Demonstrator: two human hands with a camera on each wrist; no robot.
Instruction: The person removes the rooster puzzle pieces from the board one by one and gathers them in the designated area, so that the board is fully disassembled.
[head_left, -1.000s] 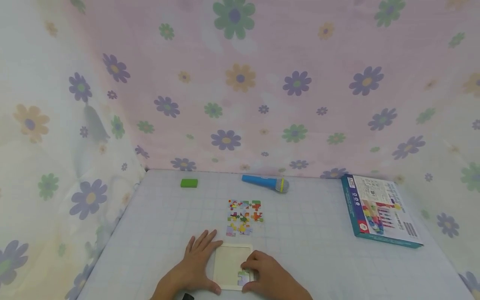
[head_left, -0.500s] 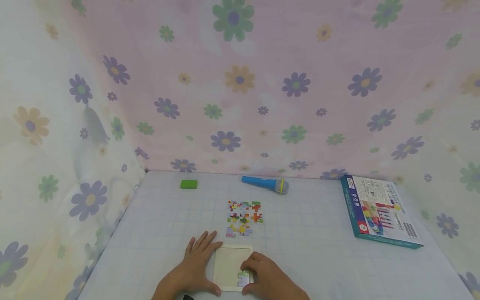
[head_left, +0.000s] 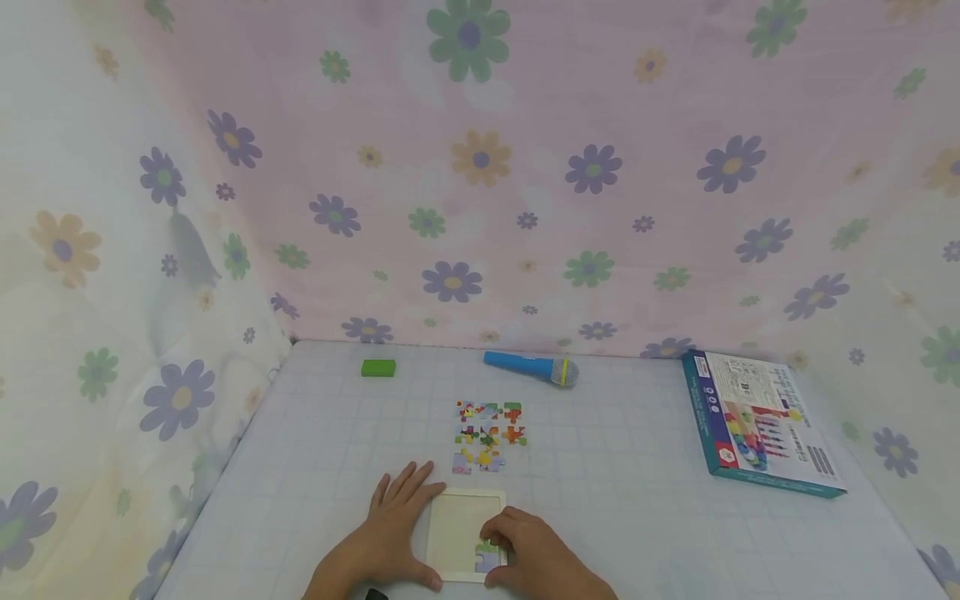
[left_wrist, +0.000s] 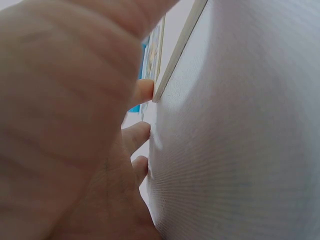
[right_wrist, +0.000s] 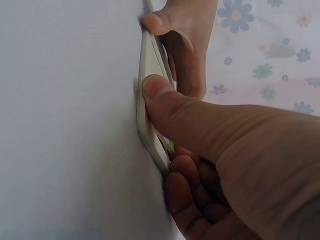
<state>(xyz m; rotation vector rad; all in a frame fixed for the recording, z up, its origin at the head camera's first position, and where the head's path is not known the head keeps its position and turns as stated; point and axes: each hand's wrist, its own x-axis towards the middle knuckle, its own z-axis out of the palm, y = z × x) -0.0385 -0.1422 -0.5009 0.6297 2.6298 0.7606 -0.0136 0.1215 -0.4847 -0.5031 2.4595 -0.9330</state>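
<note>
In the head view a shallow cream puzzle tray (head_left: 453,533) lies at the near side of the table. One jigsaw piece (head_left: 486,560), green and lilac, sits in its lower right corner. My right hand (head_left: 546,553) pinches this piece, thumb at its lower edge and curled fingers at its upper edge. In the right wrist view the thumb (right_wrist: 160,92) lies over the tray's rim. My left hand (head_left: 386,533) is spread flat along the tray's left side, with thumb and forefinger touching its corners. Beyond the tray, several colourful jigsaw pieces (head_left: 489,437) lie in loose rows.
At the back stand a green block (head_left: 378,368) and a blue toy microphone (head_left: 517,363). A flat printed box (head_left: 765,421) lies at the right. Flowered cloth (head_left: 480,233) hangs around the table's back and sides.
The right hand's fingers shift very slightly at the jigsaw piece, which shows a small change in tilt. The left hand and the tray stay in place.
</note>
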